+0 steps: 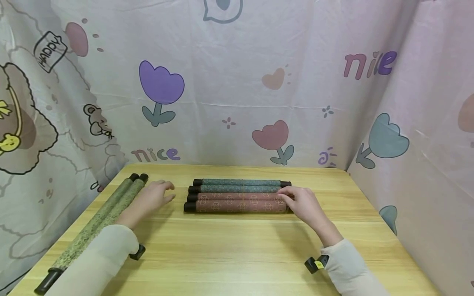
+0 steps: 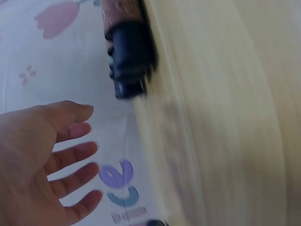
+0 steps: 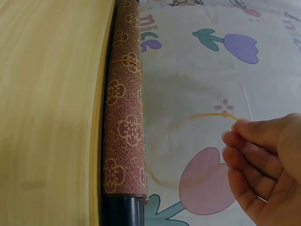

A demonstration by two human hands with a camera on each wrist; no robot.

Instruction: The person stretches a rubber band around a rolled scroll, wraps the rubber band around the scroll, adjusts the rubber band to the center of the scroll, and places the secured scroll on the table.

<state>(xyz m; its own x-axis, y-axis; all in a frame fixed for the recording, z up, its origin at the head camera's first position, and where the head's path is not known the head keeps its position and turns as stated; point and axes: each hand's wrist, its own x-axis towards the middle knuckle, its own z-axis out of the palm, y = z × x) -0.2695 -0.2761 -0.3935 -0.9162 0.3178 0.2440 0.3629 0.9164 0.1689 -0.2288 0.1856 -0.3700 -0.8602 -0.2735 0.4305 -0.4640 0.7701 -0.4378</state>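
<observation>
Two red patterned scrolls (image 1: 240, 206) with black rod ends lie side by side mid-table, with two teal scrolls (image 1: 240, 182) just behind them. My right hand (image 1: 301, 203), over the right end of these scrolls in the head view, pinches a thin yellow rubber band (image 3: 216, 114) between thumb and index finger. The band's loop is blurred. Another thin band (image 3: 124, 61) crosses the red scroll in the right wrist view. My left hand (image 1: 155, 195) hovers left of the scrolls, fingers loosely bent and holding nothing.
Two green scrolls (image 1: 100, 220) lie along the table's left edge, partly behind my left sleeve. A printed curtain (image 1: 222, 94) surrounds the wooden table (image 1: 222, 255) at the back and sides.
</observation>
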